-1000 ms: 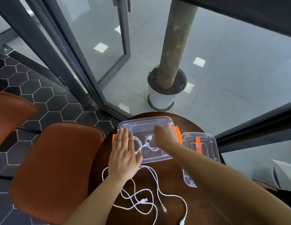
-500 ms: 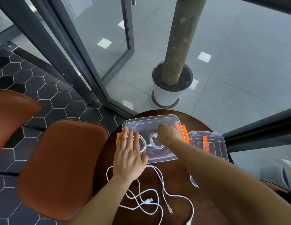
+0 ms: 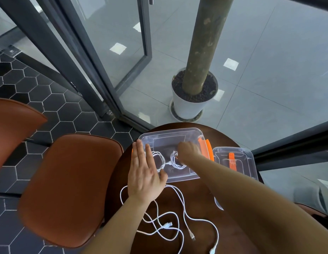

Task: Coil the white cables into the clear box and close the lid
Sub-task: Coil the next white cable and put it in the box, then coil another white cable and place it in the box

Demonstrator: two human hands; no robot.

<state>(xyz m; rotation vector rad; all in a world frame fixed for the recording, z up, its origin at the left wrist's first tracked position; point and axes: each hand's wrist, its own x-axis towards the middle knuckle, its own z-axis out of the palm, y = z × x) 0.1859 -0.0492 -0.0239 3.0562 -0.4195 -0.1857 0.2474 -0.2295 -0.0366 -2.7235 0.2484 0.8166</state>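
White cable [image 3: 175,160] limp, light, springy; coil under right hand [image 3: 189,150], fingers curled in box [image 3: 170,132], grip unclear. Left hand [image 3: 144,173] flat, spread, pinning loop. Grab slack below wrist.

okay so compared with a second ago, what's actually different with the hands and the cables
Very little. The right hand stays inside the clear box, working at the coiled cable there. The left hand still lies flat over the box's near left corner. The loose white cables on the table and the lid have not visibly moved.
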